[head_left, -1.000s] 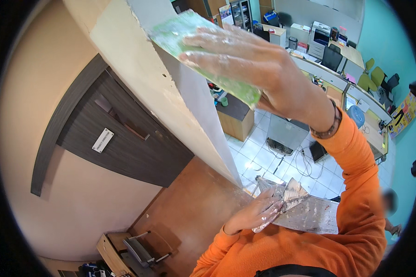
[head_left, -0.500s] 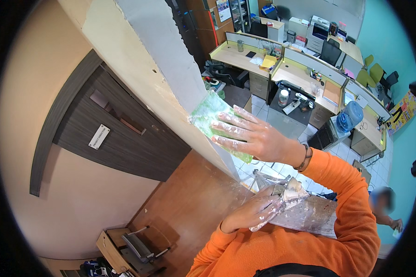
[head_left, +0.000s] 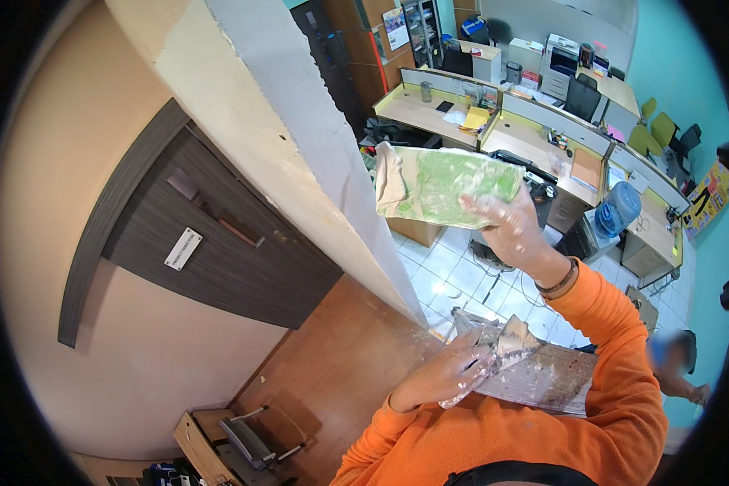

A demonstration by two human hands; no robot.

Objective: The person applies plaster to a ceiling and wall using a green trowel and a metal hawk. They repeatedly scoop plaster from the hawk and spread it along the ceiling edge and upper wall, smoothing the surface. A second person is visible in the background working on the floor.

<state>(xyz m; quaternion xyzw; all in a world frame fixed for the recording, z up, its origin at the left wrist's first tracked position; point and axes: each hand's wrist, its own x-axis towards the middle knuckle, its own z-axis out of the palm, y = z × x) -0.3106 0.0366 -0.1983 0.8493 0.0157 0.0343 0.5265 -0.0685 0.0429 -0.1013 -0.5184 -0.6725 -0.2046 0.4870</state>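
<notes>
My right hand (head_left: 514, 227) grips a flat rectangular green putty spreader (head_left: 449, 182) by its right end. White smears cover the spreader, and a thick ridge of putty (head_left: 390, 174) sits along its left edge. It is held in the air, apart from the wall edge (head_left: 324, 146), whose face is pale grey beside a cream strip. Lower down, close to my body, my left hand (head_left: 441, 374) is closed around a putty-caked flat tool (head_left: 514, 344) that looks like a scraper; the fingers hide part of it. Both hands carry white smears.
Below my hands is a stained flat board (head_left: 555, 377). A dark door (head_left: 219, 235) stands left beyond the wall edge, with a chair (head_left: 251, 441) at lower left. Partitioned desks (head_left: 441, 113) and a blue water bottle (head_left: 617, 209) lie ahead. Another person (head_left: 672, 356) is at far right.
My right hand has moved off the wall edge to the right and turned, lifting the green spreader away; putty now shows on its left edge. My left hand stays nearly in place.
</notes>
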